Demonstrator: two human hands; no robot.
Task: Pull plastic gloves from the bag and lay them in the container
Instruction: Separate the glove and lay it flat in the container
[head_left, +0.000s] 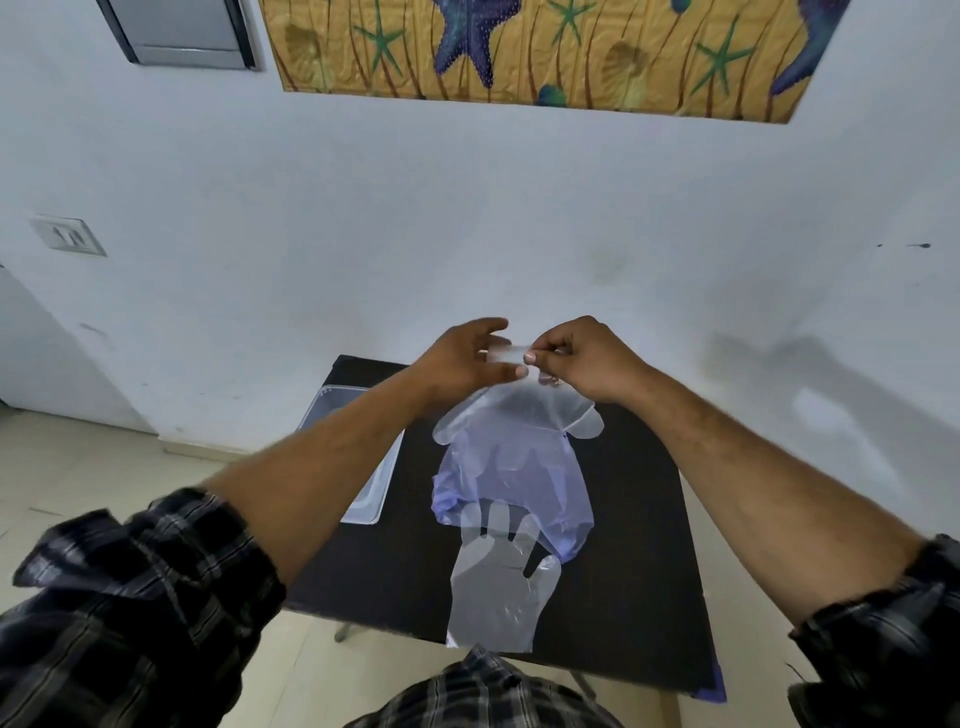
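A dark, smooth tabletop (623, 571) fills the middle and lower part of the frame, and it is flat and plain so thin things can lie on it without hiding. On it, in the middle, lies a soft, crinkly bag (511, 483) of see-through plastic with a light purple look, and its mouth seems to face up the frame, toward the hands, so gloves can slide out that way. A clear, hard container (371, 499) with a shallow box shape sits at the left edge of the tabletop, partly hidden behind the left arm, close enough to reach, and I cannot tell if any gloves are inside it. One flat glove (496, 587) lies low in the middle of the frame, just below the bag and overlapping its bottom edge, with its five thin plastic finger shapes spread out; it is not in the container yet. Another glove (519, 410) hangs from the hands above the bag, floppy and see-through, its finger shapes sticking out to the left and right. The right hand (582, 358) has its fingers pinched shut on the top edge of this hanging glove. The left hand (467, 358) is loosely open, its fingers just touching that same edge, likely to peel the thin, clingy layers apart
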